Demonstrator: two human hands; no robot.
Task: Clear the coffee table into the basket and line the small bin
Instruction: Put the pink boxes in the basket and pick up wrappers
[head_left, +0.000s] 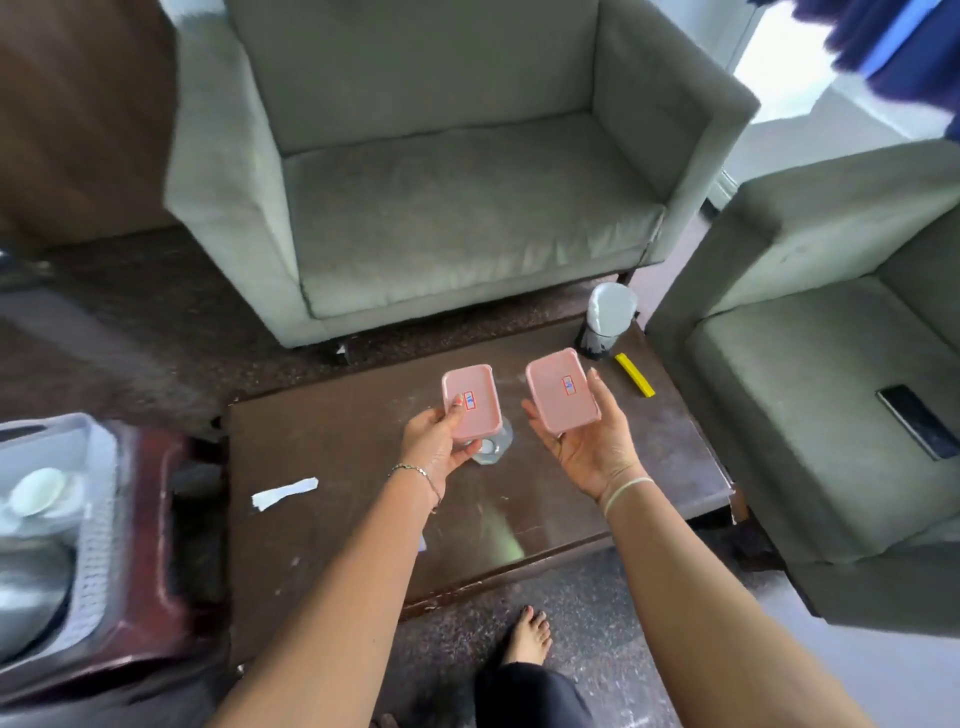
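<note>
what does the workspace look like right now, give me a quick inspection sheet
surface: dark coffee table, scuffed, partly cleared
job's things: two pink containers, one in each hand; small bin at the table's far right corner, pale liner showing; basket at left, with a white item inside
clutter: white paper scrap, yellow strip, clear glass dish
grippers: left hand and right hand each grip a container above the table
cables: nothing seen
surroundings: grey armchairs, phone on the right seat
</note>
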